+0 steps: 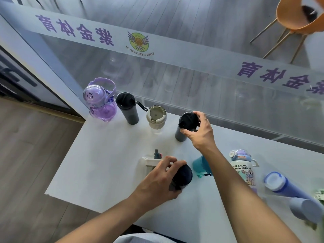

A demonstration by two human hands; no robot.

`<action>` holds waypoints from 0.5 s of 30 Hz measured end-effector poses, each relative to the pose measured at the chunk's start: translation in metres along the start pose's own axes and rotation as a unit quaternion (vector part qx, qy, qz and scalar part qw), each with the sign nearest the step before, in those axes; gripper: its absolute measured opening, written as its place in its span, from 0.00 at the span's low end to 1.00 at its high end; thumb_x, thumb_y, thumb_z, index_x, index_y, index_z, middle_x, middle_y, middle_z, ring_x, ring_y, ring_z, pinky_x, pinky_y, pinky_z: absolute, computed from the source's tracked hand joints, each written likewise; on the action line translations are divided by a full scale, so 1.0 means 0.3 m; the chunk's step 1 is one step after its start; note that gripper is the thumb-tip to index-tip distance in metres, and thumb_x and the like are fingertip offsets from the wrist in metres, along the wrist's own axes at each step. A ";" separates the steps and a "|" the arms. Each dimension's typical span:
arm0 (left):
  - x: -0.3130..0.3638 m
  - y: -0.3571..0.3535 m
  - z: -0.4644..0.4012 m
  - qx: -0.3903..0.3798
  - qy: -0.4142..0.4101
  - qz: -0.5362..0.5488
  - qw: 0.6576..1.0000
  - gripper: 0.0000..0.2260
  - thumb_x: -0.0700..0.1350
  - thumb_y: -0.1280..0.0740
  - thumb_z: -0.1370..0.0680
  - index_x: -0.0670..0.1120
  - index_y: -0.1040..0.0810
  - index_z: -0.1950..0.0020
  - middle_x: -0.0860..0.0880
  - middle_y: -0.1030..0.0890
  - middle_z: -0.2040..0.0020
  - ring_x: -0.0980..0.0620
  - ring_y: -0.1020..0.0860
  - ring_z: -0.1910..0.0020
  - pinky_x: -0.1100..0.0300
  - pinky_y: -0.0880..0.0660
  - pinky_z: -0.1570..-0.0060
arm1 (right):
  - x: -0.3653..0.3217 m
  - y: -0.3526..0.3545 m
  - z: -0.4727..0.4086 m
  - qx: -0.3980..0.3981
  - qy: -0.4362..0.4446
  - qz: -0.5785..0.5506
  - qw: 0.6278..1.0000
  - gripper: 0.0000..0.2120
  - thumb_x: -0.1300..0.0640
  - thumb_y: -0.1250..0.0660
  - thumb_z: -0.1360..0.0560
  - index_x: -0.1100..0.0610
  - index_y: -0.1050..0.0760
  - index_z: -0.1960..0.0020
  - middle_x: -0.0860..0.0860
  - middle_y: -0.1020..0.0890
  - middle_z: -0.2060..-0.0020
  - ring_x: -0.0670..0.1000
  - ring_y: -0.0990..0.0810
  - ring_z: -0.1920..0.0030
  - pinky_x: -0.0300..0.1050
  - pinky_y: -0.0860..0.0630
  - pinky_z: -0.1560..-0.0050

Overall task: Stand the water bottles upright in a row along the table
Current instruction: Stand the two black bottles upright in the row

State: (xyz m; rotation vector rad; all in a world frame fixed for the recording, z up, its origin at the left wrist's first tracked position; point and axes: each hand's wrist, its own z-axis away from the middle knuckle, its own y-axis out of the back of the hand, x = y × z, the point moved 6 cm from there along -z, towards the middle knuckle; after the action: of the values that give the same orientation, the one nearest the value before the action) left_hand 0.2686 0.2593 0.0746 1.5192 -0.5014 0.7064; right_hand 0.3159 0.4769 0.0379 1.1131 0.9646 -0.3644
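Along the far edge of the white table [98, 160] stand a purple bottle [100, 100], a dark grey bottle [127, 109] and a beige-lidded cup [156, 118], all upright. My right hand [199, 130] grips the black lid of a fourth dark grey bottle [184, 127], upright at the row's right end. My left hand [157, 179] is closed on a dark navy bottle [183, 175] nearer to me. A white bottle [150, 163] sits partly hidden behind that hand. A teal bottle [199, 165], a cartoon-printed white bottle [242, 167] and a blue bottle [287, 188] lie at right.
A glass partition [175, 71] with a printed band runs right behind the table's far edge. An orange chair [294, 18] stands beyond the glass. The table's left edge drops to wooden floor [26, 155]. A grey-blue cylinder [305, 210] lies at the right edge.
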 end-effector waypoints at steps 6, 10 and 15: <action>-0.004 -0.001 0.007 -0.002 -0.012 -0.001 1.000 0.32 0.53 0.27 0.29 0.56 0.36 0.28 0.52 0.34 0.35 0.54 0.28 0.42 0.60 0.26 0.44 | -0.006 0.000 0.015 -0.012 -0.015 0.017 1.000 0.41 0.53 0.20 0.32 0.46 0.36 0.25 0.54 0.27 0.35 0.52 0.27 0.35 0.38 0.34 0.38; -0.012 -0.005 0.007 -0.010 -0.017 -0.005 1.000 0.33 0.53 0.27 0.29 0.59 0.37 0.27 0.53 0.32 0.35 0.54 0.28 0.42 0.61 0.25 0.45 | -0.035 0.063 0.077 0.025 0.000 0.039 0.999 0.43 0.51 0.21 0.30 0.47 0.40 0.22 0.55 0.29 0.36 0.50 0.28 0.36 0.42 0.32 0.35; -0.020 0.003 -0.010 -0.010 -0.003 0.044 0.999 0.35 0.53 0.28 0.29 0.61 0.39 0.25 0.55 0.28 0.37 0.54 0.26 0.42 0.60 0.25 0.45 | -0.078 0.135 0.260 0.026 0.014 0.024 0.999 0.23 0.53 0.26 0.26 0.48 0.28 0.33 0.49 0.23 0.44 0.45 0.22 0.43 0.47 0.24 0.39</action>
State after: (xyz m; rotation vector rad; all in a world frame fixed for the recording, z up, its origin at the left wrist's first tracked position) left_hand 0.2633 0.2616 0.0709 1.4874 -0.5811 0.7620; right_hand 0.3669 0.4214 0.0889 1.1886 0.9553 -0.3369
